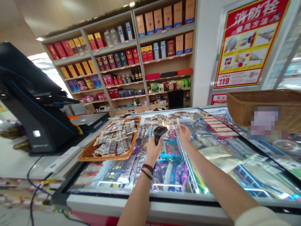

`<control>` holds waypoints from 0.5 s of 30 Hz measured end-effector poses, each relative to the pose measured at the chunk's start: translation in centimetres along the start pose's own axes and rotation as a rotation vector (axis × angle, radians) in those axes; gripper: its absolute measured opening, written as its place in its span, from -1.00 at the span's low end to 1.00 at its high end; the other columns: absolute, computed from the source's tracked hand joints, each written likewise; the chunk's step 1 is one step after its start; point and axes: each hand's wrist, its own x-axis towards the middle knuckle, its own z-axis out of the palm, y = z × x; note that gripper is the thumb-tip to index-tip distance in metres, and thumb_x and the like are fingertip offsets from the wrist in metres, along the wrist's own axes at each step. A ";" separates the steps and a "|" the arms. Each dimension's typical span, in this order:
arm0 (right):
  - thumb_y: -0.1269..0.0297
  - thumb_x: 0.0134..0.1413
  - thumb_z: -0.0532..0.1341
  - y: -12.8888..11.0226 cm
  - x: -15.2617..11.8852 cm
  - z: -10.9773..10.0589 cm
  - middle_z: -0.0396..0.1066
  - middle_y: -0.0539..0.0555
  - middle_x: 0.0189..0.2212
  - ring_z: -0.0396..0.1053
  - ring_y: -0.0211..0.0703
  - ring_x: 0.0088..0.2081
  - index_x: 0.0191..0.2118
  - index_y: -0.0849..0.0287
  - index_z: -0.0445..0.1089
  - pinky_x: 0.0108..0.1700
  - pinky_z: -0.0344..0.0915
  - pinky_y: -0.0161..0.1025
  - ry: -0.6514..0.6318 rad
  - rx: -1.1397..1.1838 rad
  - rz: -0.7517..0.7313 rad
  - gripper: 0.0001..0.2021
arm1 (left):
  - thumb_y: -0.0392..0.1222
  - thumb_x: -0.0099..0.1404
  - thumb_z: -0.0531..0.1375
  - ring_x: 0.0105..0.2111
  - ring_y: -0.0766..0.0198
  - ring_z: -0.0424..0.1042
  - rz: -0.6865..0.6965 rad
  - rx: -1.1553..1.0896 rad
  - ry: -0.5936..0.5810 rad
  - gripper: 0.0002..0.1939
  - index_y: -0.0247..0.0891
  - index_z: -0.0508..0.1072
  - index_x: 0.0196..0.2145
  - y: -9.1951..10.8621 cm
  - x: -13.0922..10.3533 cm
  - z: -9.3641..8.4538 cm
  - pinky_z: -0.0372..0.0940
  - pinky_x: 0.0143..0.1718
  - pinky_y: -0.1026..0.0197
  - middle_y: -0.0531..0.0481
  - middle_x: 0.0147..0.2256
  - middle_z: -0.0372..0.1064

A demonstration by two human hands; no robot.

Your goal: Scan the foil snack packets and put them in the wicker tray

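Observation:
My left hand [154, 147] is wrapped round the grip of a black handheld barcode scanner [160, 130], its head tilted forward and to the right. Two beaded bracelets circle that wrist. My right hand [184, 135] pinches the right end of a small packaged snack packet [171, 124], which lies lit up in front of the scanner. Just beyond it, more small packets [160, 117] are strewn on the glass top. To the left, an orange wicker basket [107, 157] holds many similar packets.
Under both arms is a glass-topped chest freezer [141, 196] with colourful packs in wire baskets. A dark checkout terminal [30, 103] and a white power strip [63, 159] stand left. A brown basket [237, 106] sits right. Shelves of boxed goods [117, 61] line the back.

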 end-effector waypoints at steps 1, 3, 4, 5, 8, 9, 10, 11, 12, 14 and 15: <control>-0.23 0.06 0.31 0.0 0.0 0.0 0.65 0.17 -0.43 0.69 0.21 -0.25 -0.26 0.08 0.47 -0.16 0.55 -0.02 0.004 -0.003 0.001 -0.57 | 0.28 0.36 0.18 -0.62 0.22 0.39 -0.004 -0.001 -0.001 -0.55 -0.16 0.33 -0.39 0.1 0.0 0.0 0.22 -0.48 0.22 0.07 -0.62 0.32; -0.21 0.08 0.32 -0.1 0.1 -0.1 0.66 0.18 -0.41 0.69 0.21 -0.23 -0.27 0.08 0.48 -0.16 0.56 -0.02 0.009 -0.006 0.005 -0.59 | 0.28 0.35 0.18 -0.63 0.23 0.38 -0.009 -0.010 -0.006 -0.55 -0.15 0.32 -0.40 0.3 -0.1 0.0 0.22 -0.49 0.22 0.08 -0.63 0.32; -0.20 0.08 0.32 -0.1 0.1 -0.1 0.67 0.18 -0.39 0.69 0.20 -0.23 -0.27 0.08 0.47 -0.16 0.56 -0.03 0.013 -0.007 0.007 -0.59 | 0.28 0.35 0.18 -0.63 0.23 0.38 -0.009 -0.015 -0.009 -0.55 -0.15 0.32 -0.40 0.3 -0.1 0.0 0.22 -0.50 0.22 0.08 -0.63 0.31; -0.19 0.08 0.33 -0.1 0.1 -0.1 0.67 0.18 -0.39 0.69 0.19 -0.24 -0.28 0.08 0.47 -0.17 0.57 -0.03 0.019 -0.007 0.010 -0.60 | 0.29 0.35 0.18 -0.64 0.23 0.39 -0.008 -0.016 -0.013 -0.55 -0.15 0.32 -0.40 0.4 -0.1 0.0 0.22 -0.51 0.22 0.09 -0.63 0.31; -0.19 0.08 0.33 -0.2 0.1 -0.1 0.67 0.18 -0.39 0.69 0.19 -0.26 -0.29 0.08 0.46 -0.17 0.57 -0.03 0.048 0.004 0.010 -0.60 | 0.29 0.35 0.17 -0.64 0.22 0.39 0.001 -0.016 -0.019 -0.55 -0.15 0.33 -0.39 0.3 -0.2 0.0 0.22 -0.52 0.22 0.09 -0.64 0.30; -0.19 0.07 0.34 -0.2 0.0 0.0 0.67 0.19 -0.39 0.69 0.19 -0.27 -0.29 0.09 0.46 -0.18 0.56 -0.03 0.054 0.013 0.007 -0.59 | 0.30 0.35 0.17 -0.64 0.22 0.40 0.006 -0.018 -0.021 -0.55 -0.15 0.33 -0.38 0.3 -0.2 0.0 0.22 -0.52 0.22 0.09 -0.64 0.30; -0.19 0.06 0.34 -0.2 0.0 0.0 0.67 0.20 -0.39 0.69 0.19 -0.27 -0.29 0.09 0.46 -0.19 0.56 -0.04 0.060 0.023 0.004 -0.59 | 0.31 0.35 0.17 -0.64 0.22 0.40 0.012 -0.021 -0.022 -0.54 -0.15 0.33 -0.38 0.2 -0.2 0.0 0.22 -0.52 0.23 0.09 -0.64 0.30; -0.20 0.05 0.34 -0.2 0.0 0.0 0.67 0.20 -0.38 0.69 0.19 -0.27 -0.29 0.09 0.46 -0.20 0.56 -0.04 0.064 0.031 0.003 -0.58 | 0.32 0.35 0.17 -0.64 0.22 0.39 0.017 -0.026 -0.023 -0.53 -0.15 0.33 -0.38 0.1 -0.2 0.0 0.22 -0.52 0.23 0.10 -0.64 0.30; -0.21 0.05 0.35 -0.2 0.0 0.0 0.67 0.20 -0.38 0.69 0.19 -0.27 -0.28 0.10 0.46 -0.20 0.56 -0.04 0.066 0.036 0.004 -0.57 | 0.33 0.35 0.17 -0.65 0.22 0.39 0.023 -0.033 -0.025 -0.53 -0.15 0.33 -0.38 0.1 -0.2 0.1 0.22 -0.53 0.23 0.10 -0.64 0.30; -0.23 0.05 0.34 -0.2 0.0 0.1 0.66 0.20 -0.40 0.69 0.19 -0.28 -0.27 0.10 0.46 -0.21 0.56 -0.04 0.071 0.035 0.007 -0.55 | 0.35 0.34 0.16 -0.66 0.23 0.38 0.031 -0.052 -0.031 -0.51 -0.15 0.32 -0.38 0.0 -0.2 0.1 0.21 -0.54 0.23 0.11 -0.65 0.28; -0.24 0.05 0.34 -0.2 0.0 0.1 0.66 0.19 -0.41 0.69 0.19 -0.28 -0.27 0.10 0.46 -0.21 0.56 -0.04 0.075 0.033 0.009 -0.55 | 0.37 0.33 0.17 -0.66 0.23 0.38 0.033 -0.062 -0.035 -0.50 -0.15 0.32 -0.39 0.0 -0.2 0.1 0.21 -0.55 0.24 0.11 -0.65 0.27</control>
